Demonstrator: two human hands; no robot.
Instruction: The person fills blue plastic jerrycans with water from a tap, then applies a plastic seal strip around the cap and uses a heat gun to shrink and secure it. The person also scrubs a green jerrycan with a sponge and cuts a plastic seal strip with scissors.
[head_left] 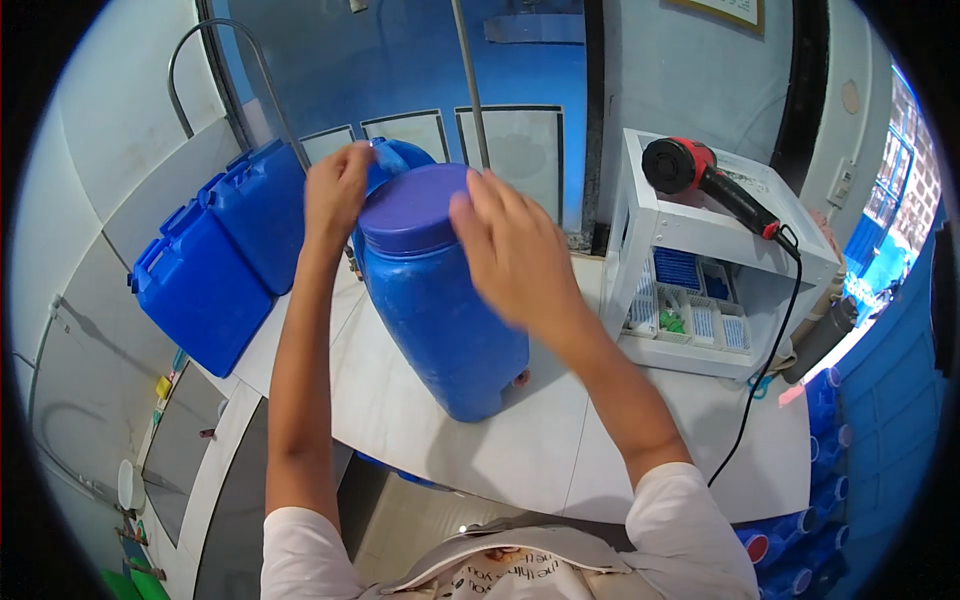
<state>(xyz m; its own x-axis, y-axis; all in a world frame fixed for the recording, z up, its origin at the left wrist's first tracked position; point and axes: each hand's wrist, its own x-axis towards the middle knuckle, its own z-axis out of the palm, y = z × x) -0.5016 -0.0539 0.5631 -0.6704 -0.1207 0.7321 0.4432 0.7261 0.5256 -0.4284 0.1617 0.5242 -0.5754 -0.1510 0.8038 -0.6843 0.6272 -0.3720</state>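
A tall blue plastic container point(440, 320) with a purple screw lid point(412, 205) stands on the white counter in front of me. My left hand point(338, 195) is raised at the left of the lid, its fingers curled together; whether something thin is pinched in them cannot be made out. My right hand point(515, 255) is at the lid's right side, fingers stretched out and thumb by the rim, with nothing visible in it. Part of another blue container point(403, 155) shows behind the lid, close to my left fingertips.
Several blue jerrycans point(205, 300) stand at the left of the counter point(530, 440). At the right, a red and black heat gun point(712, 180) lies on a white shelf unit point(640, 230), its cord trailing down. Small bins fill the shelf. Blue bottles point(825, 440) are stacked at the lower right.
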